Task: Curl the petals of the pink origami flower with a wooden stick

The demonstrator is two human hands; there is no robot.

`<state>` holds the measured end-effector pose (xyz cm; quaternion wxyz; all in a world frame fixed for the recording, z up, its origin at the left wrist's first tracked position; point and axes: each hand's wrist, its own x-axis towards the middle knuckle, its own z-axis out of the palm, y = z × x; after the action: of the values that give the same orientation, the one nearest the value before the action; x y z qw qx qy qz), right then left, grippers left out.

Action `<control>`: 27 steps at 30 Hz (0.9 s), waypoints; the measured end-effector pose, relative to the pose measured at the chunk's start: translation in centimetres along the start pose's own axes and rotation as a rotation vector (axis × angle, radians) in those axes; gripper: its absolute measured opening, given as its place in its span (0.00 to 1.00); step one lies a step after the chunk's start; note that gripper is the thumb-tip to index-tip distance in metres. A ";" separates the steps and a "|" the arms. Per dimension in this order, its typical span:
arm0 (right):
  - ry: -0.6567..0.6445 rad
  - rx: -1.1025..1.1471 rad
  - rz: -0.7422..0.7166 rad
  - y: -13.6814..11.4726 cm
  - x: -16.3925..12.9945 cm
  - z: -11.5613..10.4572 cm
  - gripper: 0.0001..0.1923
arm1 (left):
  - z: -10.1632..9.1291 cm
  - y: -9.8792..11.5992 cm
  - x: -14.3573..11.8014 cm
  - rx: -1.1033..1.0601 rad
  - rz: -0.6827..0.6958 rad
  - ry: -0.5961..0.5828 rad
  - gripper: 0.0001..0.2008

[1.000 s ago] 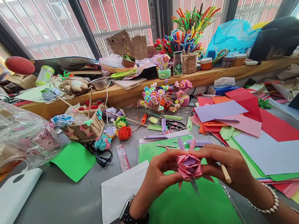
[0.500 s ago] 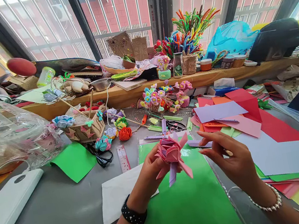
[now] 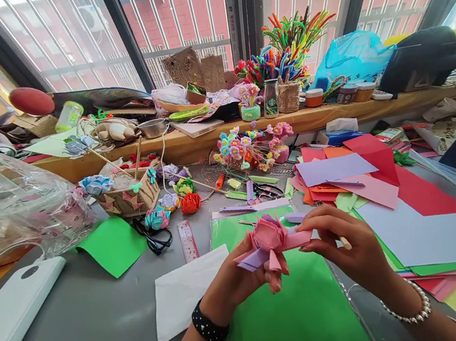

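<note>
Above the green sheet [image 3: 282, 325], hands hold the paper flower [image 3: 269, 238] bloom-up; petals horizontal.

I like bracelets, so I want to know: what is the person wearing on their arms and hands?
The left hand has a black band with tiny white dots around its wrist, like a watch strap. The right hand has a bracelet of round, pale, shiny beads on its wrist. Both forearms are bare, with no sleeves and no gloves. I cannot tell if there are any rings.
</note>
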<state>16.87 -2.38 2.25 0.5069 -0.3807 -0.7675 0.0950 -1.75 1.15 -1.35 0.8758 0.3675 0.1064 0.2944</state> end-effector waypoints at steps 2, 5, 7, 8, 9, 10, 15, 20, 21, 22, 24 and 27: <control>0.020 -0.011 0.014 0.0 0.0 0.0 0.04 | -0.2 0.0 0.2 -0.014 -0.053 0.010 0.24; 0.046 -0.027 0.058 0.1 0.0 0.1 0.04 | -0.2 0.3 0.3 0.040 -0.024 0.106 0.22; 0.052 -0.031 0.080 0.2 -0.1 0.0 0.05 | 0.1 0.6 0.3 0.075 0.011 0.213 0.23; 0.054 -0.033 0.088 0.3 -0.1 0.0 0.05 | 0.2 0.8 0.3 0.085 0.023 0.262 0.23; 0.053 -0.035 0.094 0.3 -0.2 0.0 0.05 | 0.3 0.9 0.3 0.091 0.035 0.297 0.23; 0.053 -0.035 0.097 0.3 -0.2 0.0 0.05 | 0.4 1.0 0.3 0.097 0.044 0.317 0.22; 0.066 -0.034 0.113 0.4 -0.2 -0.1 0.05 | 0.4 1.1 0.2 0.132 0.033 0.300 0.21; 0.067 -0.042 0.116 0.3 -0.1 -0.2 0.05 | 0.7 1.1 0.2 0.135 0.014 0.297 0.22; 0.063 -0.043 0.113 0.3 -0.1 -0.2 0.04 | 0.7 1.1 0.2 0.129 0.017 0.297 0.22; 0.059 -0.045 0.112 0.3 -0.1 -0.2 0.04 | 0.8 1.1 0.2 0.123 0.022 0.293 0.21; 0.058 -0.050 0.116 0.4 -0.1 -0.1 0.04 | 0.8 1.2 0.2 0.104 0.041 0.281 0.21; 0.045 -0.064 0.121 0.7 -0.1 -0.1 0.05 | 0.8 1.3 0.2 0.046 0.059 0.241 0.22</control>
<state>17.31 -1.99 1.83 0.5050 -0.4444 -0.7342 0.0919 -1.84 1.47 0.14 0.8389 0.3525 0.2069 0.3595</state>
